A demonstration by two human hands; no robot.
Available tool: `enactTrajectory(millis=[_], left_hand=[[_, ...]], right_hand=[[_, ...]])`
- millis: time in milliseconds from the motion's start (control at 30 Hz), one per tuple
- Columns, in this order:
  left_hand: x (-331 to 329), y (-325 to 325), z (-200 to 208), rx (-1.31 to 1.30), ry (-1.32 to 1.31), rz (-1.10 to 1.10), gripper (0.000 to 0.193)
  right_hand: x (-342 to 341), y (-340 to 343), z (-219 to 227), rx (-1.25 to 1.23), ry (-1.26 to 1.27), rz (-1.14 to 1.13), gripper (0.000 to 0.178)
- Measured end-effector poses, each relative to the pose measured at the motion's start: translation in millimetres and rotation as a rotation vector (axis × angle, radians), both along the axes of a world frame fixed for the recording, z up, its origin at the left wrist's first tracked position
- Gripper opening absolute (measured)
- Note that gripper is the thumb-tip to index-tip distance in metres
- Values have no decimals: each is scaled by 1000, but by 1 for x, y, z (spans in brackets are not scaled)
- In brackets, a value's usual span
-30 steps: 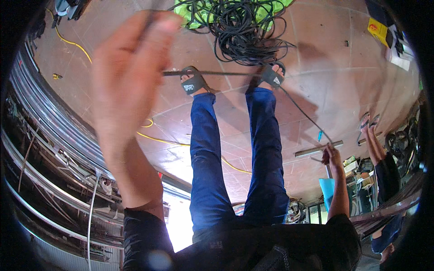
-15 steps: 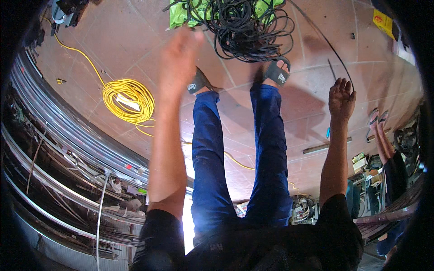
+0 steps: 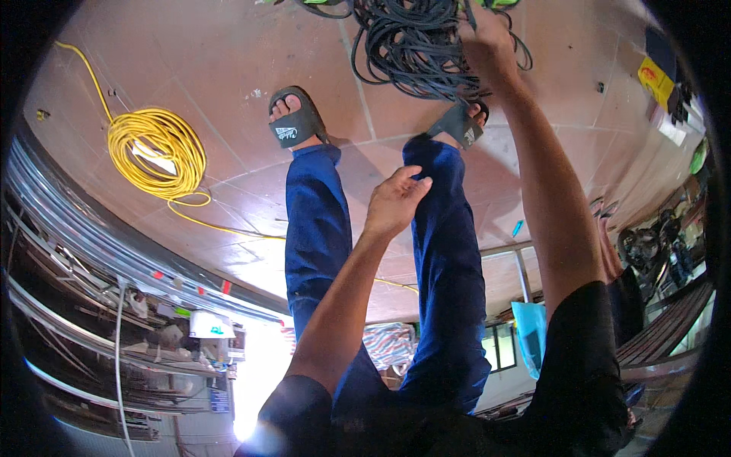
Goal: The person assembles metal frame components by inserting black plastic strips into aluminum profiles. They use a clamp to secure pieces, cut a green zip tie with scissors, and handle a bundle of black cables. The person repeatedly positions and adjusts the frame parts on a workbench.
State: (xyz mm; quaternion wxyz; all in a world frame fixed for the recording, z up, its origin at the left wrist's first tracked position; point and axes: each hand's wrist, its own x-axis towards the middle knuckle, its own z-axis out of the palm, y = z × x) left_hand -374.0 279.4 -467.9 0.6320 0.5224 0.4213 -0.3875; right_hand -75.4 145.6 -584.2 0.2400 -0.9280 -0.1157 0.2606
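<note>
A tangled heap of black cable (image 3: 415, 49) lies on the floor ahead of my feet. At its right side, my right hand (image 3: 489, 39) is closed around a strand of the cable, with the arm stretched far forward. My left hand (image 3: 397, 199) is held in front of my right shin, apart from the heap. Its fingers are loosely bent, the thumb stands away from them, and nothing shows in it.
To the left lies a coiled yellow cord (image 3: 156, 156), its tail running behind my legs. Long metal bars (image 3: 99, 221) fill a rack along the left. A yellow package (image 3: 656, 80) lies at the far right. Another person's legs (image 3: 609, 244) show at the right.
My right hand has moved forward and left onto the black cable heap and closed on a strand. My left hand has come back and right, towards my right shin. The view has shifted.
</note>
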Motion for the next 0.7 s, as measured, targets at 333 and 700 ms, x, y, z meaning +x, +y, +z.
enactTrajectory(millis=[333, 700], left_hand=[[20, 4, 0, -49, -1, -19, 52], [18, 3, -7, -87, -17, 115, 51]], right_hand=[[39, 39, 2, -425, 37, 436, 25], [52, 34, 34, 243, 210, -312, 21]])
